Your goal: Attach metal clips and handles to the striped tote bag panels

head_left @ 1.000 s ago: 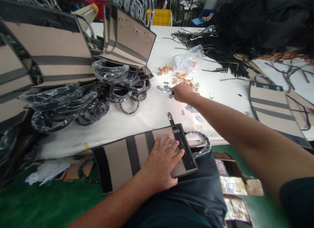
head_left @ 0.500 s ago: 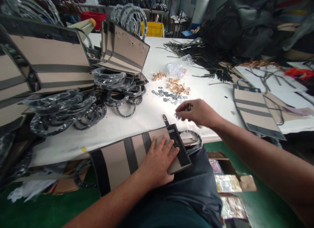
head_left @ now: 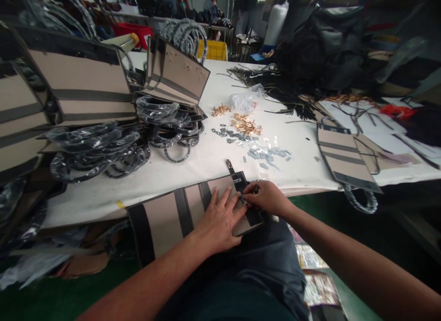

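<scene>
Left hand (head_left: 220, 217): grip released, fingers spread flat on beige, black-banded rectangular bag panel (head_left: 161, 220), apparently steadying it | Right hand (head_left: 267, 199): grip pinching small grey metal plate (head_left: 243, 199) at panel's black end strip (head_left: 254, 216) | Panel: across lap (head_left: 272, 256), at white counter's (head_left: 200, 174) edge, seemingly for support

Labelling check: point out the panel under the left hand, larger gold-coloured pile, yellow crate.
Panel (head_left: 195, 203), head view: beige middle section.
Larger gold-coloured pile (head_left: 245, 124), head view: its middle.
Yellow crate (head_left: 214, 50), head view: front wall.
</scene>
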The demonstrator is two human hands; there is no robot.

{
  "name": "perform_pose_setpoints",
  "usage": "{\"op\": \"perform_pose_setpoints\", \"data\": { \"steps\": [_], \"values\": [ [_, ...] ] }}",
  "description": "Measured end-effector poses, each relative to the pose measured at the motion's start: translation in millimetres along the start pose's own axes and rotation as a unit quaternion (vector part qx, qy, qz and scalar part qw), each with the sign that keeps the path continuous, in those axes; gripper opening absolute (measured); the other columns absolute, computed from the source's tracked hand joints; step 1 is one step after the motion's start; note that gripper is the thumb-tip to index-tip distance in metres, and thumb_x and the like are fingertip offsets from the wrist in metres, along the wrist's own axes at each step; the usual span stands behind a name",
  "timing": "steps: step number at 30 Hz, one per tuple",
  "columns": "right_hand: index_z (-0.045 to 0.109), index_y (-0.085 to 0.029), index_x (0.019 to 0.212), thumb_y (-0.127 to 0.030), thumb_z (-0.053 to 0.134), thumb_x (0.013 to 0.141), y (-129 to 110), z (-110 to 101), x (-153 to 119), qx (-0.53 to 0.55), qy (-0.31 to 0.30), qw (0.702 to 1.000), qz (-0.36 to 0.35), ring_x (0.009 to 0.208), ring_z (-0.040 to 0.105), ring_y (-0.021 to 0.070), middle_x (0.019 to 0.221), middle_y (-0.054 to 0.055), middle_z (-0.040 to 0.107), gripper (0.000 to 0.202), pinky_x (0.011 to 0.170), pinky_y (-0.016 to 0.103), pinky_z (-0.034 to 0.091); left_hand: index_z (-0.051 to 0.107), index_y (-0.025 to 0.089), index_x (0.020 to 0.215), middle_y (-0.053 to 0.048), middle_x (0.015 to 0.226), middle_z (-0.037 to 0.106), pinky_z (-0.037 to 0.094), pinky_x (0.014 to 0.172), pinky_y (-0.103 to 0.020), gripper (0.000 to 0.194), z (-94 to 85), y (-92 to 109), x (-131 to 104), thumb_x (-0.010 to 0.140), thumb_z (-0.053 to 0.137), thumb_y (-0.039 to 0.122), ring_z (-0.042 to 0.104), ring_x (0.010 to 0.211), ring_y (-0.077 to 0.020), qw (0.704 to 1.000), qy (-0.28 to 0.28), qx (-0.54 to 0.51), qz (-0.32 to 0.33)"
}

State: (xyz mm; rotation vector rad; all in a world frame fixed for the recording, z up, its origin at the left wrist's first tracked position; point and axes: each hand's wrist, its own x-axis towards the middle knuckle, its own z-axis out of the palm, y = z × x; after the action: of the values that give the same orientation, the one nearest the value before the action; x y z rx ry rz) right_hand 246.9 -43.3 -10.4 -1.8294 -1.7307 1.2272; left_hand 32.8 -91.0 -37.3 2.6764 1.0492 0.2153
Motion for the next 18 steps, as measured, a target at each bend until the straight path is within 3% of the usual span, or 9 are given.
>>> {"op": "perform_pose_setpoints", "data": {
  "steps": [5,18],
  "values": [
    [0.079,-0.021,0.087,-0.022,0.072,0.08,-2.9,0.4,0.5,-0.073,0.028,0.996,-0.042,0.065,0.07,0.0172,0.064,-0.002,0.074,0.01,0.061,0.023,0.049,0.046,0.025,0.155,-0.019,0.163,0.039,0.007,0.125,-0.072,0.083,1.9,-1.8,-1.5,0.085,0.067,0.065,0.019,0.156,-0.0457,1.0,0.009,0.003,0.008],
    [0.078,-0.019,0.088,-0.016,0.069,0.08,-9.2,2.5,1.6,-0.146,0.041,0.986,-0.065,0.073,0.071,0.0188,0.077,0.002,0.077,0.012,0.069,0.025,0.048,0.045,0.023,0.156,-0.021,0.157,0.043,0.01,0.126,-0.068,0.087,1.2,-3.1,-2.2,0.085,0.065,0.069,0.023,0.155,-0.044,1.0,0.017,0.02,0.007]
  ]
}}
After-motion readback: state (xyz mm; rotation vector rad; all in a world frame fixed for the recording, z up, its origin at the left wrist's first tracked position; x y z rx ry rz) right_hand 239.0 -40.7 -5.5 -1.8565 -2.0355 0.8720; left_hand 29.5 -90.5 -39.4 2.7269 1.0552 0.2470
